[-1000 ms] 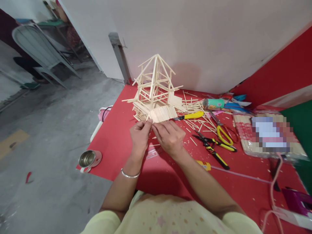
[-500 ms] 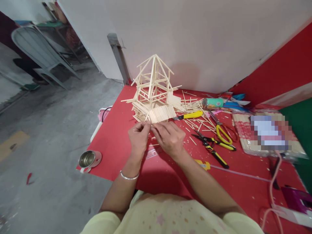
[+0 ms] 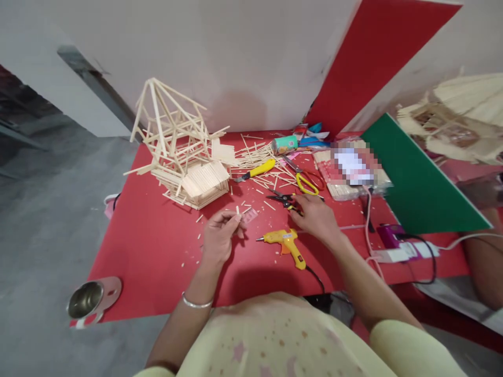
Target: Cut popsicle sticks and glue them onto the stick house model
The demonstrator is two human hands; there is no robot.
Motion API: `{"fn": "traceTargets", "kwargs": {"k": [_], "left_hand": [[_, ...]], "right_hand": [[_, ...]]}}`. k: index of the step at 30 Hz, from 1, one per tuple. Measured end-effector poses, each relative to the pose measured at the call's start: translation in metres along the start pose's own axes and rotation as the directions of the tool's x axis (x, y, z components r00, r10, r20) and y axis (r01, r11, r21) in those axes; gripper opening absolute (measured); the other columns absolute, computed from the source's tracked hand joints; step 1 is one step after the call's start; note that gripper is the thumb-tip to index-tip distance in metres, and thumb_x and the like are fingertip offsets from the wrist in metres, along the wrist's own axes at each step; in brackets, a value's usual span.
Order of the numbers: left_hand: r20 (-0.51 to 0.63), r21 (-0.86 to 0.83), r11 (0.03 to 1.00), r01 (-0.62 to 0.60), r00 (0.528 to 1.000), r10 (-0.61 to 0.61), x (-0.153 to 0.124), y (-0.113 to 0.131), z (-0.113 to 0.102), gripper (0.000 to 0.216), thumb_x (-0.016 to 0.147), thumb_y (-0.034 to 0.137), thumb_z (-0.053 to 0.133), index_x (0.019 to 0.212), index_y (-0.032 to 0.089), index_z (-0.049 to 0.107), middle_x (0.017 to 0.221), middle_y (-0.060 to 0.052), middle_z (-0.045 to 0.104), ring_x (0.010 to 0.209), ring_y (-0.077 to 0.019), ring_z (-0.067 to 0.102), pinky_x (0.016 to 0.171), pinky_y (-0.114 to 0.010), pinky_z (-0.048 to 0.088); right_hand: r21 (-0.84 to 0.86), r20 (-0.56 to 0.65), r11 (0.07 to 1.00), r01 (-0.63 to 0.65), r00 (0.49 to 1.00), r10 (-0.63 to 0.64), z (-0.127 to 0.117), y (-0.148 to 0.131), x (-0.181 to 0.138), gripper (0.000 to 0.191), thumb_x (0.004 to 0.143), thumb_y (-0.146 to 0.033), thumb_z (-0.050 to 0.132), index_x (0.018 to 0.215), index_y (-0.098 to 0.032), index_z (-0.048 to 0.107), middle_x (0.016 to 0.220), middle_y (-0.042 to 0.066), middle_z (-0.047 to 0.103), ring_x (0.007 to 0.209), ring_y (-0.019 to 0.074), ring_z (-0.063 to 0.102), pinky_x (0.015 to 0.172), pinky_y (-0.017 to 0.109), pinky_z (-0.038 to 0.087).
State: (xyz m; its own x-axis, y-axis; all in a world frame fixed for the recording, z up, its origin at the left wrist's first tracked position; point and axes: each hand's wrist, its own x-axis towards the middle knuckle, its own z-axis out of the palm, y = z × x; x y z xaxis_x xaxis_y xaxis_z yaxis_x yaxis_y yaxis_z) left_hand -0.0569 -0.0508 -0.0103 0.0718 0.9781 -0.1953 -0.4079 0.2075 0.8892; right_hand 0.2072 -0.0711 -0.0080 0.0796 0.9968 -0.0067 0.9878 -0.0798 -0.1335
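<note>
Short stick (image 3: 237, 210) is pinched in left hand (image 3: 218, 240) grip, above the counter (image 3: 149, 246). Right hand (image 3: 316, 219) is closed on cutters (image 3: 283, 199). Trimming step judged; next, stick must be brought between blades.

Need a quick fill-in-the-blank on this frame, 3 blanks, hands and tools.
1. The left hand pinches a short wooden ____.
2. The right hand rests on the black-and-yellow ____.
3. Between the hands on the red table lies a yellow ____ gun.

Missing words: stick; pliers; glue
</note>
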Motion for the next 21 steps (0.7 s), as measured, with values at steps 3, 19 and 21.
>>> {"fn": "traceTargets", "kwargs": {"k": [3,19,21], "left_hand": [[0.040,-0.022,0.999,0.030,0.999,-0.029,-0.001,-0.004,0.016,0.027,0.068,0.031,0.085,0.080,0.014,0.068,0.070,-0.005,0.073,0.053,-0.0136,0.067,0.044,-0.020,0.050],[0.040,-0.015,1.000,0.002,0.999,-0.001,0.014,-0.016,0.048,0.029,0.076,0.031,0.080,0.095,0.016,0.064,0.076,-0.002,0.069,0.061,-0.0122,0.066,0.052,-0.021,0.051],[0.052,0.025,1.000,-0.014,0.999,0.013,0.018,-0.020,0.055,0.027,0.079,0.033,0.077,0.096,0.016,0.064,0.077,-0.002,0.069,0.063,-0.0134,0.067,0.052,-0.022,0.051]], "right_hand": [[-0.075,0.152,0.997,0.036,0.988,-0.024,0.005,0.031,0.008,0.074,0.078,-0.035,0.065,0.147,-0.018,0.046,0.148,0.016,0.050,0.131,0.0331,0.048,0.101,0.039,0.042],[-0.132,0.073,0.986,0.099,0.993,-0.090,-0.002,0.031,0.017,0.042,0.083,-0.035,0.058,0.117,-0.009,0.057,0.115,0.019,0.062,0.106,0.0313,0.057,0.090,0.037,0.042],[-0.036,0.074,0.991,0.132,0.989,-0.129,-0.010,0.020,0.010,0.044,0.086,-0.032,0.054,0.124,-0.011,0.052,0.116,0.017,0.063,0.103,0.0291,0.059,0.089,0.036,0.042]]}}
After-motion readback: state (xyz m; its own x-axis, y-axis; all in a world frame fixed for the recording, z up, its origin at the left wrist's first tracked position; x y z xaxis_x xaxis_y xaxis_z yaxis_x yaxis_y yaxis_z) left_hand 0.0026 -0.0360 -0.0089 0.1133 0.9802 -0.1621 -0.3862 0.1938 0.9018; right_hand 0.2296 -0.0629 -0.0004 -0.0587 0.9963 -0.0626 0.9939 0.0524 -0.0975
